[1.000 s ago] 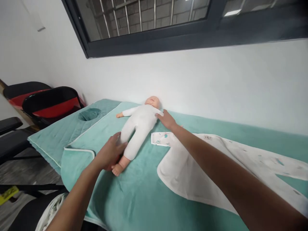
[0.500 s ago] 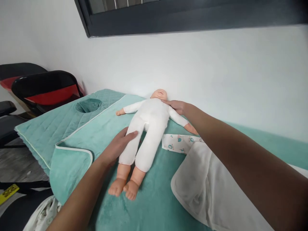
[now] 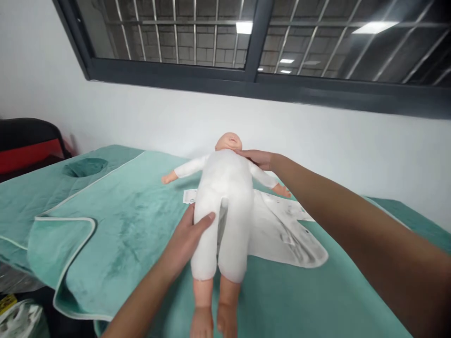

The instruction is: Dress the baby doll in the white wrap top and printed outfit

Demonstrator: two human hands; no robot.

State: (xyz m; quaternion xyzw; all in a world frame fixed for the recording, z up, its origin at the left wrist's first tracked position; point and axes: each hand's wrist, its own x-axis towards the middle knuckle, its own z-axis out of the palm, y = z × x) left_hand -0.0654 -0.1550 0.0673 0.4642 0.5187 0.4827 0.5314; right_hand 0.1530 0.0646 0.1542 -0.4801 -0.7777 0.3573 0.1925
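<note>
A baby doll [image 3: 227,178] with a white cloth body lies face up, its feet toward me and its arms spread. My left hand [image 3: 190,230] is closed round the thigh on the left, thumb on top and the other fingers hidden underneath. At the neck and shoulder, my right hand [image 3: 256,158] holds the doll, with part of its fingers out of sight behind it. Beneath and to the right of the doll is a white cloth [image 3: 282,230] with a printed band [image 3: 189,196] that shows at its left side.
A green plush cover [image 3: 134,234] with white piping is spread over the bed, which has a round hole [image 3: 85,167] at the left. A white wall and a barred window [image 3: 176,33] rise behind. Left of the bed stands a black and red chair [image 3: 30,148].
The doll has moved right along the bed in my hands and now lies over the white cloth, which was beside it before. My view has turned up and to the right.
</note>
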